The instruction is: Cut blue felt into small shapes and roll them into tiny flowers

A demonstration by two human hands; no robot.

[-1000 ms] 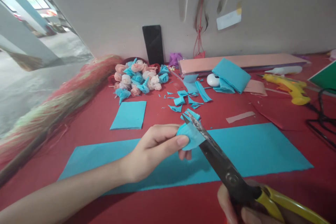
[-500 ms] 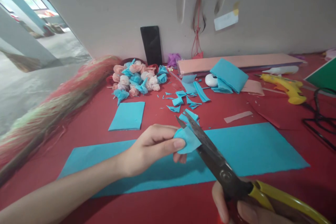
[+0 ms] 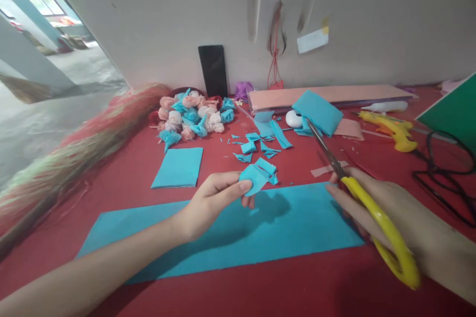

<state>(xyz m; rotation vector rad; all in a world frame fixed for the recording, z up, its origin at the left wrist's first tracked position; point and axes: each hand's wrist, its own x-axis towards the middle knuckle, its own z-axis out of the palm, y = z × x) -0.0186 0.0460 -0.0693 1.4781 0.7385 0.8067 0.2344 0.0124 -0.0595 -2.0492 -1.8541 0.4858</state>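
Between the thumb and fingers of my left hand (image 3: 215, 198) is a small blue paper piece (image 3: 256, 177) with a rounded edge, held above a long blue paper strip (image 3: 297, 218). My right hand (image 3: 386, 203) grips yellow-handled scissors (image 3: 364, 203) around the handles and pivot. The blades look closed and point away toward a folded blue paper stack (image 3: 318, 113). Blue paper scraps (image 3: 250, 144) lie just beyond my left hand. To its left, a folded blue paper rectangle (image 3: 177, 167) rests flat on the red surface.
Paper flowers (image 3: 193, 114) in pink, white and blue are heaped at the back left, near a black phone (image 3: 213, 70) leaning on the wall. A yellow glue gun (image 3: 390, 126) with a black cord lies at right. A fringed bundle (image 3: 85, 148) runs along the left edge.
My right hand has carried the scissors up and right, away from the paper piece, and the blades have closed. My left hand has shifted slightly left, still pinching the piece.
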